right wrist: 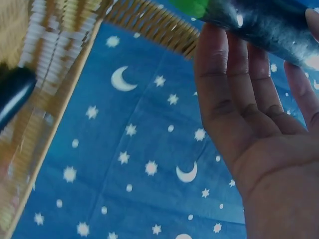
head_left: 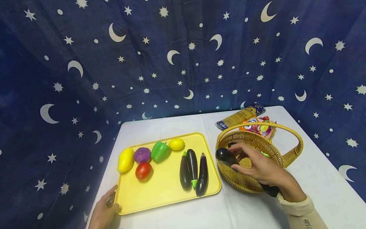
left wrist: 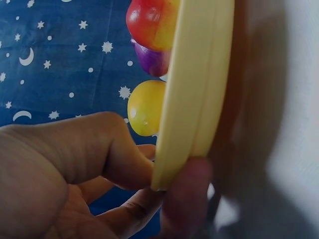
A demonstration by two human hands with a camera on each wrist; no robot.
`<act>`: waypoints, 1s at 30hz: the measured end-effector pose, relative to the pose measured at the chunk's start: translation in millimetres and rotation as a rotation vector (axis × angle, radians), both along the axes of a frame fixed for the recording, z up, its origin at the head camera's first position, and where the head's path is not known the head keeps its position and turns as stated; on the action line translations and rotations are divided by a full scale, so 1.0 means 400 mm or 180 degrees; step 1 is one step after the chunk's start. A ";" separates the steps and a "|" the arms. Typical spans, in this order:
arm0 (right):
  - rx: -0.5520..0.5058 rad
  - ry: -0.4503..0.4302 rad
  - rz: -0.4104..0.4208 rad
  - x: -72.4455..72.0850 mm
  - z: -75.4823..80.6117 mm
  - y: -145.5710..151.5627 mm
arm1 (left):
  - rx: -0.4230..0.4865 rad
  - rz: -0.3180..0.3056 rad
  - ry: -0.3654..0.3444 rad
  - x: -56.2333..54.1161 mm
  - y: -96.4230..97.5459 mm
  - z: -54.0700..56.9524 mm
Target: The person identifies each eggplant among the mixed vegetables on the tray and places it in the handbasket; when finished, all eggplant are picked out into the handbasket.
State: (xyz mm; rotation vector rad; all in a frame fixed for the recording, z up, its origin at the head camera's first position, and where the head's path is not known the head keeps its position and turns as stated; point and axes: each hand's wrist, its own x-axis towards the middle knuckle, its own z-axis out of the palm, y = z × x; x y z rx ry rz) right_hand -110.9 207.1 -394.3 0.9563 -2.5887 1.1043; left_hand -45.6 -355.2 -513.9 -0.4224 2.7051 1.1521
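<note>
1. The right hand [head_left: 255, 167] is partly closed, thumb on one side and fingers on the other of a dark eggplant [head_left: 226, 156]; the grip spans the body rather than the ends, probably because the middle balances best
2. That eggplant juts out leftward from the grip, over the near-left side of the wicker basket [head_left: 235, 179]; in the right wrist view its green cap [right wrist: 192, 7] shows beside the fingers
3. Beneath the right grip the basket stands on the white cloth [head_left: 213, 213], its handle arching beyond the knuckles, which seems to leave the hand room; another dark glossy item [right wrist: 15, 94] lies inside
4. The left hand [head_left: 104, 205] pinches the rim of the yellow tray [head_left: 137, 202] at its near-left corner, digits on both faces, likely to keep it steady
5. Left of the right grip, three eggplants [head_left: 192, 167] lie side by side on the tray, perhaps grouped because their long shapes fit together
6. Ahead of the left grip sit a yellow mango [head_left: 125, 160], purple item [head_left: 142, 155], green pepper [head_left: 160, 152], lemon [head_left: 176, 144] and tomato [head_left: 144, 171], possibly kept apart as rounder pieces
</note>
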 end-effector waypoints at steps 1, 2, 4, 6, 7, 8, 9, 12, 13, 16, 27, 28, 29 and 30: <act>0.0048 0.0037 -0.0021 0.000 0.001 0.010 | 0.0000 0.0007 0.0000 0.000 0.000 -0.001; 0.0097 0.0049 -0.0047 0.000 0.002 0.020 | -0.0007 0.0014 0.0003 0.000 0.000 -0.002; 0.0223 0.0097 -0.0111 -0.003 0.003 0.041 | -0.0007 0.0023 -0.0004 0.000 0.001 -0.002; 0.0386 0.0137 -0.0196 -0.009 0.005 0.061 | -0.0017 0.0029 -0.0011 0.000 0.001 -0.002; 0.0487 0.0167 -0.0245 -0.012 0.006 0.071 | -0.0015 0.0034 -0.0010 0.000 0.001 -0.001; 0.0590 0.0196 -0.0275 -0.016 0.007 0.081 | -0.0035 0.0034 -0.0016 -0.001 0.000 -0.001; 0.0692 0.0239 -0.0295 -0.021 0.009 0.090 | -0.0034 0.0036 -0.0014 -0.001 -0.001 -0.001; 0.0949 0.0342 -0.0288 -0.043 0.012 0.114 | -0.0064 0.0051 -0.0014 -0.003 -0.001 0.000; 0.1011 0.0362 -0.0271 -0.052 0.012 0.120 | -0.0078 0.0061 -0.0026 -0.003 -0.002 0.000; 0.1142 0.0308 -0.0215 -0.078 0.012 0.131 | -0.0143 0.0068 -0.0035 -0.002 -0.002 0.001; 0.1459 -0.0186 -0.0082 -0.166 -0.015 0.164 | -0.0117 0.0088 -0.0012 -0.002 0.000 0.001; 0.1478 -0.0223 -0.0076 -0.173 -0.019 0.167 | -0.0087 0.0105 -0.0026 -0.002 0.001 0.001; 0.1503 -0.0245 -0.0066 -0.180 -0.023 0.168 | -0.0038 0.0124 -0.0041 -0.001 0.001 0.002; 0.1510 -0.0285 -0.0052 -0.186 -0.026 0.170 | -0.0018 0.0137 -0.0044 -0.001 0.001 0.003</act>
